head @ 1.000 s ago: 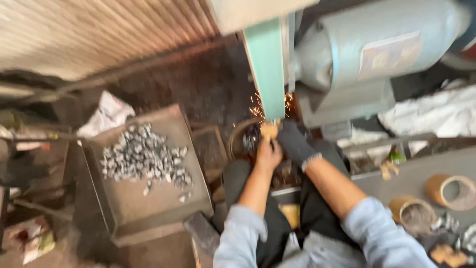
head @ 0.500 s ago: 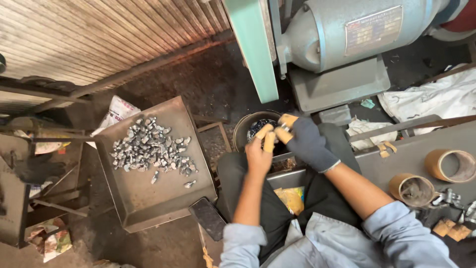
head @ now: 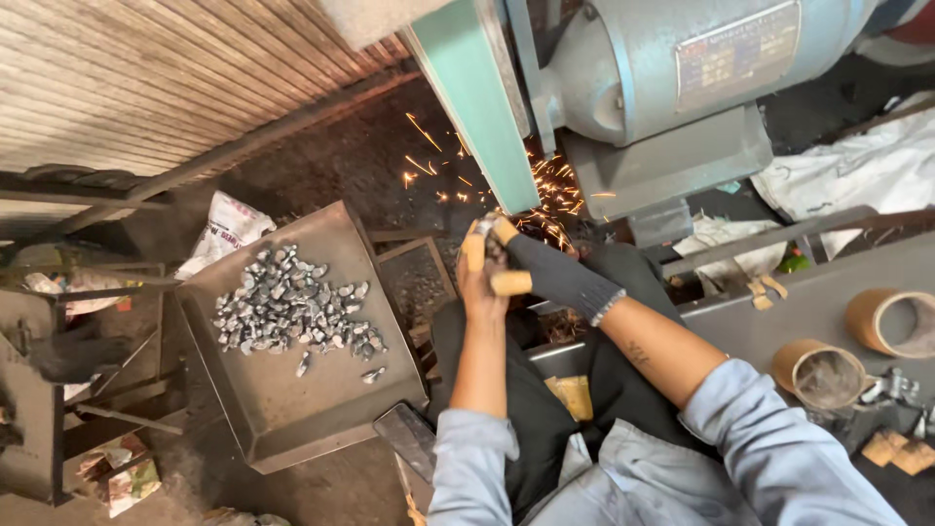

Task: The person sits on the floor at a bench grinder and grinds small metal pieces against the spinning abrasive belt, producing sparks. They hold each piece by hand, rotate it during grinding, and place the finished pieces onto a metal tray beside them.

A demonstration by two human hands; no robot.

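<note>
My left hand (head: pixel 481 282) is bare, with tan guards on the fingertips. My right hand (head: pixel 553 273) wears a dark knit glove. Both pinch one small metal piece (head: pixel 484 227) and press it against the green grinding belt (head: pixel 474 107). Orange sparks (head: pixel 545 195) spray from the contact point to the right and down. The piece is mostly hidden by my fingers. Both forearms reach out from light blue sleeves over my dark apron.
A grey motor housing (head: pixel 662 68) sits right of the belt. To the left a metal tray (head: pixel 292 429) holds a heap of several small silvery pieces (head: pixel 287 307). Cardboard tubes (head: pixel 888 321) stand at the right, white sacks (head: pixel 862 166) behind, and a dark metal frame (head: pixel 88 370) at the left.
Both hands have risen from over the dark bowl up to the belt, and sparks now fly. The view has tilted slightly.
</note>
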